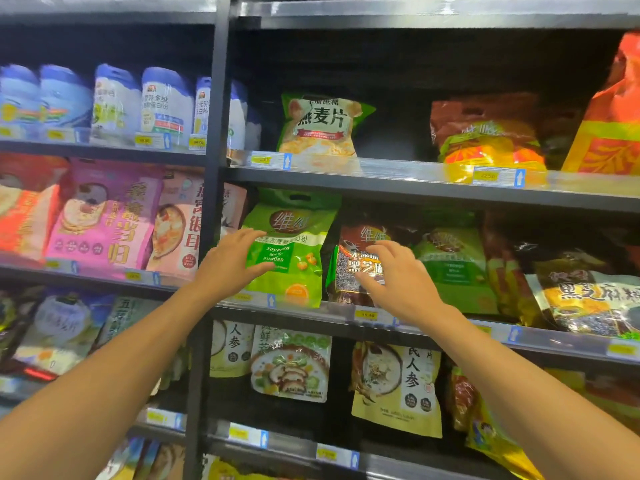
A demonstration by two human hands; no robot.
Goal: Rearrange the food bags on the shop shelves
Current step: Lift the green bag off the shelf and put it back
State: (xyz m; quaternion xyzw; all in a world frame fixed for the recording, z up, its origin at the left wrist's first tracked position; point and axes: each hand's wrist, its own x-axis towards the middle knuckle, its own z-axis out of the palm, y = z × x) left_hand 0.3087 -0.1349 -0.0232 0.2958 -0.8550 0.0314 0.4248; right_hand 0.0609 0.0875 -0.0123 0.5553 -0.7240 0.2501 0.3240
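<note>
Person stands at shop shelving, both arms raised to the middle shelf (332, 328). Landmark is the green bag (291, 251), soybean milk powder, upright at the shelf's front edge just right of the dark post (207, 188). Left hand (232, 263): fingers spread, thumb low, laid over the green bag's left edge, not closed on it. Right hand (393, 277): fingers apart and slightly bent, in front of the sesame bag (356, 268), which stands just right of the green bag; cannot tell whether it touches. A dark gap shows between the two bags' upper parts. Judgement: the hands bracket this pair to square them up, labels facing out. The oat bag (320, 128), one shelf directly above the green bag, is untouched. Glossy film may slip, so a firm pinch on the edges seems called for.
</note>
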